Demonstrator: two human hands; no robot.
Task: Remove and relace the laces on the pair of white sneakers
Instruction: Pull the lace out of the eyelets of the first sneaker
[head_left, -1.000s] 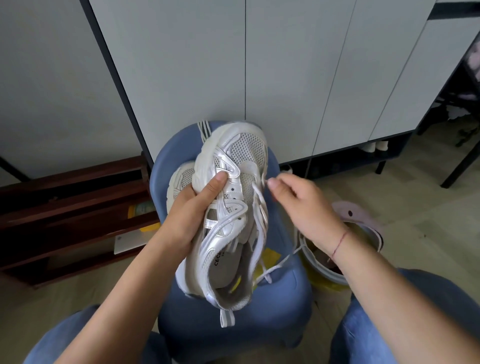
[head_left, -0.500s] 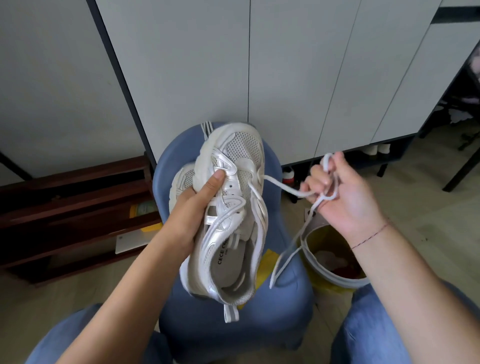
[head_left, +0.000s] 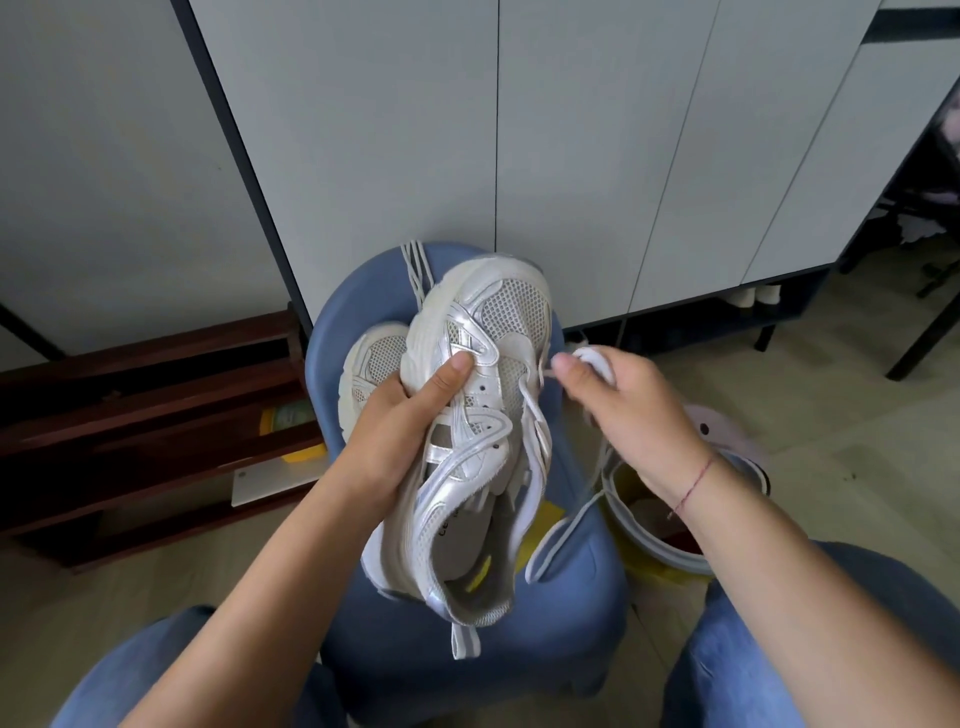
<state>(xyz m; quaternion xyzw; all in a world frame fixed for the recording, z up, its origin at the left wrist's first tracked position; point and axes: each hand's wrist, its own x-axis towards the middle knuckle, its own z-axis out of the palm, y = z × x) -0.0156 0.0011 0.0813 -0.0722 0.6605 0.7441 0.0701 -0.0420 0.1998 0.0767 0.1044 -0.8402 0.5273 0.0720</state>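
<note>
Above the stool (head_left: 571, 597), the left hand (head_left: 400, 436) is gripping the sneaker (head_left: 483, 415) while the right hand (head_left: 628, 410) is pinching its lace (head_left: 558, 540).

Mesh, gloss and matt cloth
Sneaker (head_left: 478, 415): open mesh with glossy silvery overlays; stool (head_left: 571, 597): matt blue fabric; shelf (head_left: 130, 415): dark polished wood.

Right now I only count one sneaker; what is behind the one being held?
The second white sneaker lies on the blue stool behind the held sneaker; only its toe shows, the rest covered by the left hand.
</note>
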